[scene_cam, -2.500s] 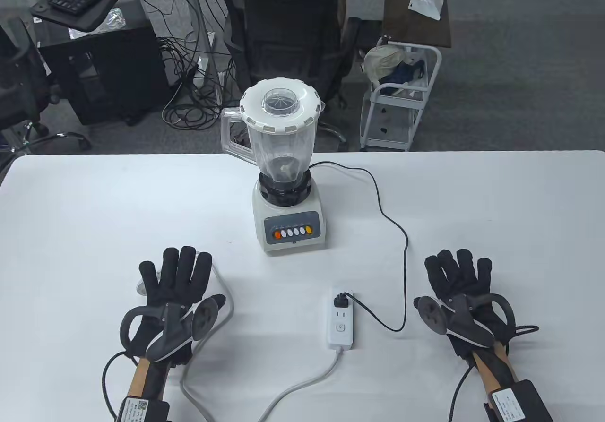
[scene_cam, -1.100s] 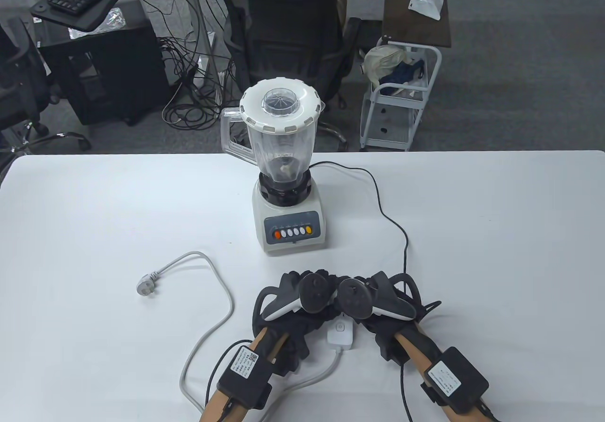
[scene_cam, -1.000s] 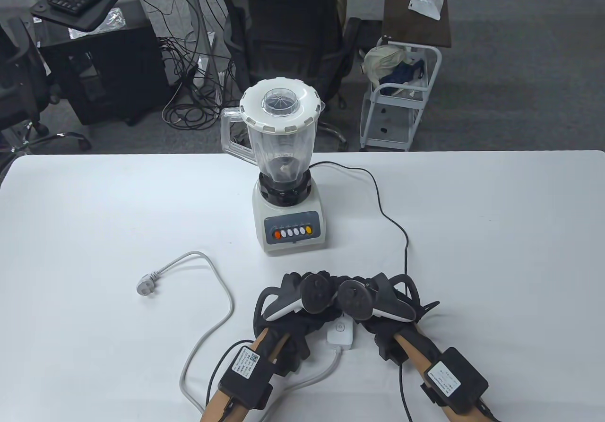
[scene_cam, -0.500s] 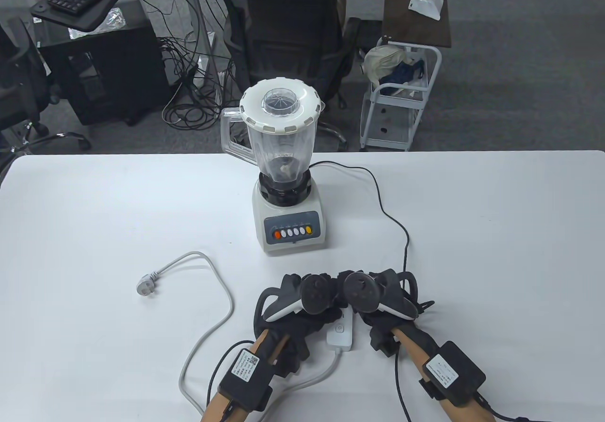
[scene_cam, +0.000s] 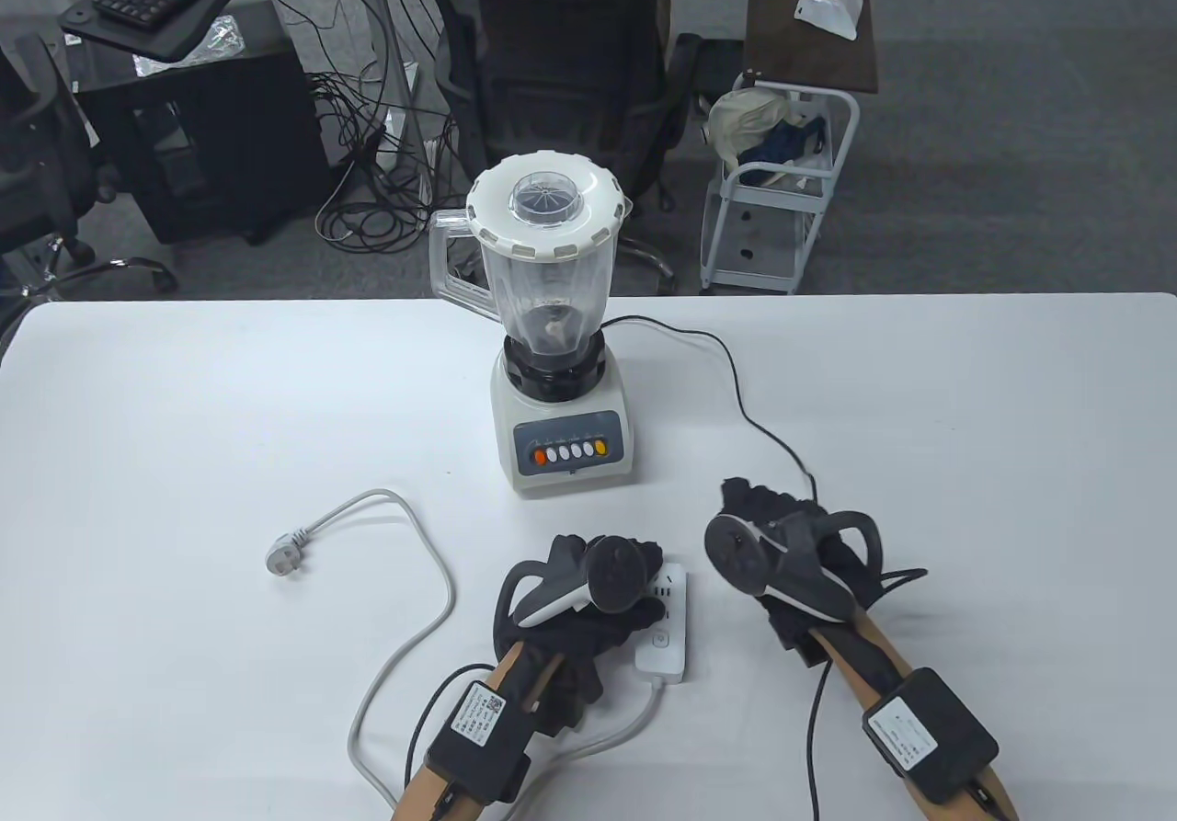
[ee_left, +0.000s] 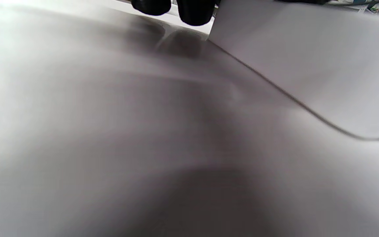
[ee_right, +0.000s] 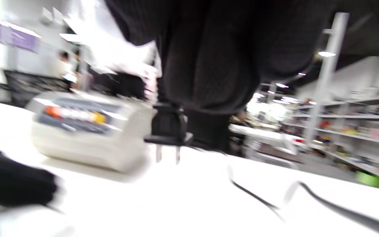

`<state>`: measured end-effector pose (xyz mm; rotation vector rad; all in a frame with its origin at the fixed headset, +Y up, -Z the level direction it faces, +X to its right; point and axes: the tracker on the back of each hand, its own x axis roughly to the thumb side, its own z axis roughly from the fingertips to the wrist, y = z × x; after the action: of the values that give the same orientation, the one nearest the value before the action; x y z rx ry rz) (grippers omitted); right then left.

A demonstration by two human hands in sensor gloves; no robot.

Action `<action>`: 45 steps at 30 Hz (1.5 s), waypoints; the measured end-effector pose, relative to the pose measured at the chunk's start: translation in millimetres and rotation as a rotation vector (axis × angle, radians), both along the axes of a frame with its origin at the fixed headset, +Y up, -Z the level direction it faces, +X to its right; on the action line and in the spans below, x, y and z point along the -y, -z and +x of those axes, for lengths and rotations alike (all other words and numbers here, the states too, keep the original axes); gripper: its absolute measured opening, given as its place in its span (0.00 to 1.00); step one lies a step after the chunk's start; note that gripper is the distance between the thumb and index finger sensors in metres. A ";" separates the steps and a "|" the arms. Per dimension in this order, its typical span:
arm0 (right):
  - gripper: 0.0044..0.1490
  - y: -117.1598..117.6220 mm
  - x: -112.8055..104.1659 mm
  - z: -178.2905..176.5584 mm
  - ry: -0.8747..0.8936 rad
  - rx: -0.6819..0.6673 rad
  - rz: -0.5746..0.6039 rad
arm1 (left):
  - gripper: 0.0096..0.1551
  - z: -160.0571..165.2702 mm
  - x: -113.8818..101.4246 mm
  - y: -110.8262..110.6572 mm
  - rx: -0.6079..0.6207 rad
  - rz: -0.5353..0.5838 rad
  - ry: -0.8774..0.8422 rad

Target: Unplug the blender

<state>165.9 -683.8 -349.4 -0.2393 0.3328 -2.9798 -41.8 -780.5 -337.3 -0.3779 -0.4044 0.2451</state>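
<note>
Near the front edge of the white counter [scene_cam: 919, 416], the left hand [scene_cam: 588, 596] pressed down on the left side of the white power strip [scene_cam: 668, 626], its fingers curled over the strip's far end; how tightly that grip closed could not be told, since the left wrist view was a grey blur. Just right of the strip, the right hand [scene_cam: 782, 541] was raised off the counter with its grip clamped on the black plug [ee_right: 169, 126], whose two bare prongs pointed down, free of any socket. That view was smeared, so which fingers pinched it was unclear, probably the thumb and forefinger. The black cord [scene_cam: 754, 398] curved from the right hand back to the blender [scene_cam: 552, 343], which stood upright at the middle of the counter, lid on. The strip's own white cable [scene_cam: 414, 619] looped leftward to a loose white plug [scene_cam: 285, 556].
</note>
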 end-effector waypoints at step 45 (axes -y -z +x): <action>0.56 -50.3 51.9 83.3 -0.168 -0.001 -0.134 | 0.51 -151.8 -70.3 -29.6 -0.274 0.445 0.158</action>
<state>249.2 -735.7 -299.1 -0.2687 0.1074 -2.8378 -193.6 -710.2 -307.7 0.0625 -0.1497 0.0462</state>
